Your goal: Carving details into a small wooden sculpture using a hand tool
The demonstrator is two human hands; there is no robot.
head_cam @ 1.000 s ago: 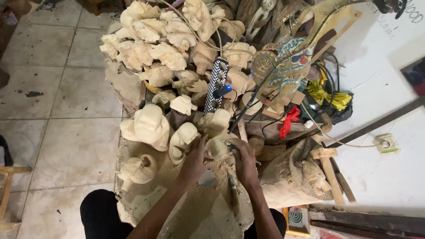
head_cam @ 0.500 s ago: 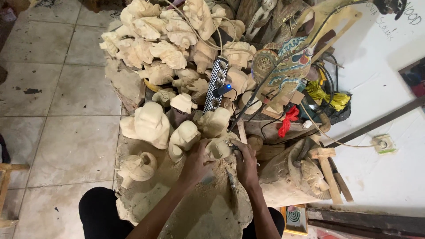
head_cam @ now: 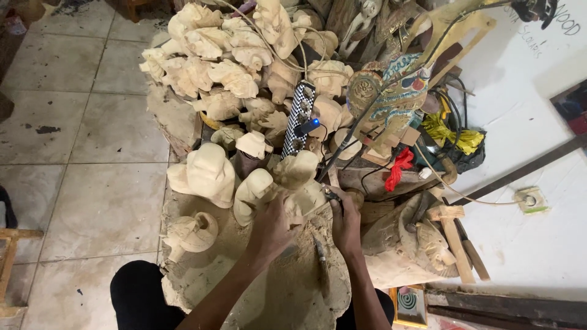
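left hand (head_cam: 269, 226): fingers wrapped round pale wooden carving (head_cam: 302, 195), bracing it on the sawdust-covered block (head_cam: 287, 293) near centre | right hand (head_cam: 345, 223): fingers closed on a small rotary tool (head_cam: 330, 197), tip at the carving's right side | vs earlier: hands and carving barely shifted | far: pile of unfinished carvings (head_cam: 232, 67)

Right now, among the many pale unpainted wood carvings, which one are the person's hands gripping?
The carving directly beneath both hands: left hand clasps it, right hand presses a tool to it. The others lie untouched.
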